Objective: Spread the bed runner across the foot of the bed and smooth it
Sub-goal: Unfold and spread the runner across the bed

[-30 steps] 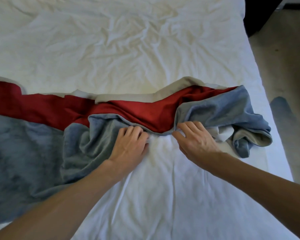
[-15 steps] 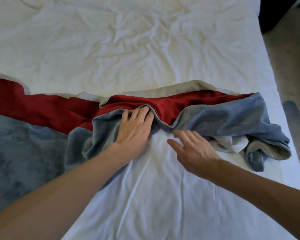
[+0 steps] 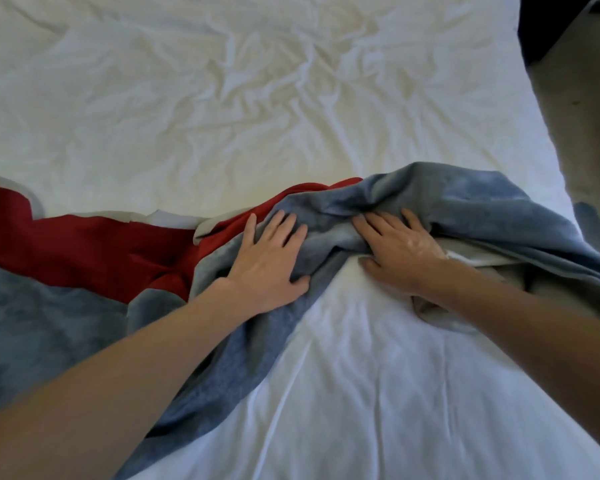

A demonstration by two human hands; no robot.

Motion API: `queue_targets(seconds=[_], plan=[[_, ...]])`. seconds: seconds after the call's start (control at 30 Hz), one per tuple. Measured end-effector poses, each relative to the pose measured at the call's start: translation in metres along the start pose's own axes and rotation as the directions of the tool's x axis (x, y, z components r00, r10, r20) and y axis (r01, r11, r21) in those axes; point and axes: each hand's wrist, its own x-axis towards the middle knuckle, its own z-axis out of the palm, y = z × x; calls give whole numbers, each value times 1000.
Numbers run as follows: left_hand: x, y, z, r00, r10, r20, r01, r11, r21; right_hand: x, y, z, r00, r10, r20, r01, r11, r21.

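1. Both hands have moved up from the runner's near edge onto its blue pile, pushing the fold back over the red, so spreading has begun.
2. Left hand lies flat, fingers spread, pressing the runner.
3. Right hand is open, fingertips in a bunched ridge.
4. The runner lies crumpled across the bed.

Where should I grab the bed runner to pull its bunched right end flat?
Probably the bed runner's grey folded-under edge beside the right hand, reached from the bed's right side; that end is heaped double there, while the left lies flatter.
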Motion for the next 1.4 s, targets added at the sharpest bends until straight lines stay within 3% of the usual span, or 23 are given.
queue_targets(seconds=[0.1,0.3,0.37,0.53,0.63,0.87,1.13,1.3,1.4], plan=[[-5,2,1,1000,7,-11,-7,1000,7,6,0,0,998,6,65,-5,1000,-21],[-27,29,-10,979,0,-206,-7,999,-32,-32,-21,-3,952,-109,-285,86,992,-92],[-32,44,-6,972,-3,-235,-8,999,-47,-47,-27,4,957,-142,-251,112,985,-131],[-32,59,4,985,-158,-74,163,985,63,-58,-23,7,977,-20,-213,-8,991,-130],[-34,65,5,987,-147,-64,150,987,59,-63,-21,7,975,-22,-223,-7,992,-129],[-69,83,-18,980,-81,-182,52,986,-160,-93,-25,4,944,-91,-316,58,992,-114],[-113,115,-30,955,-140,-263,20,911,-411,-126,-28,3,951,-38,-308,24,998,-50],[-135,133,-25,953,-71,-294,-54,916,-398,-143,-40,4,956,30,-291,-24,999,24],[-146,133,-20,954,-121,-274,25,943,-331,-162,-42,9,967,34,-252,-27,999,31]])
